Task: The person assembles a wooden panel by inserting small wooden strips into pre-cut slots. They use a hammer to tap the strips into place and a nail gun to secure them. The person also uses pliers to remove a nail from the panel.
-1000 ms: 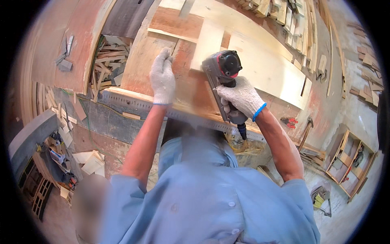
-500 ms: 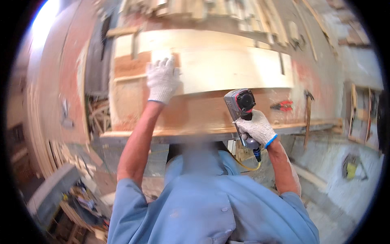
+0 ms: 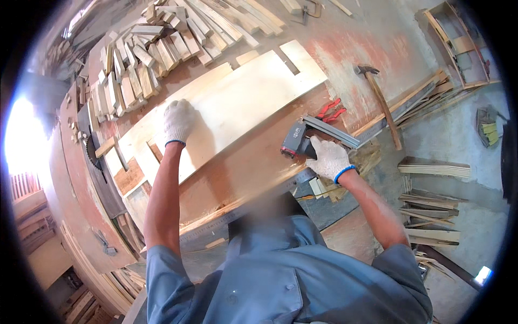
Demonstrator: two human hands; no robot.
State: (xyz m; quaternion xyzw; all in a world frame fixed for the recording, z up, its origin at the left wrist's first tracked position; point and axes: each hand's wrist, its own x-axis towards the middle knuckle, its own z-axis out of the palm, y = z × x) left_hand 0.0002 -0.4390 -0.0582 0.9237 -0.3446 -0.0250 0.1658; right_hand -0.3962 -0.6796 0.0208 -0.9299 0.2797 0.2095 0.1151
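My left hand, in a white knit glove, rests at the far edge of a pale plywood panel with notches cut near its ends. Its fingers are curled down over that edge, and the fingertips are hidden. Gloved too, my right hand is closed around the handle of a nail gun, dark grey with red trim. The gun is tipped on its side, its long magazine pointing right, above the near edge of the bench. Red-handled pliers lie just beyond it.
A claw hammer lies across the bench's right edge. Several wood offcuts are heaped at the far left, with long strips beside them. A clamp sits at the back. Wood pieces are stacked on the floor at right.
The view has turned, so the bench now slants. My left hand has gone from flat with spread fingers to curled. My right hand has rolled the nail gun onto its side.
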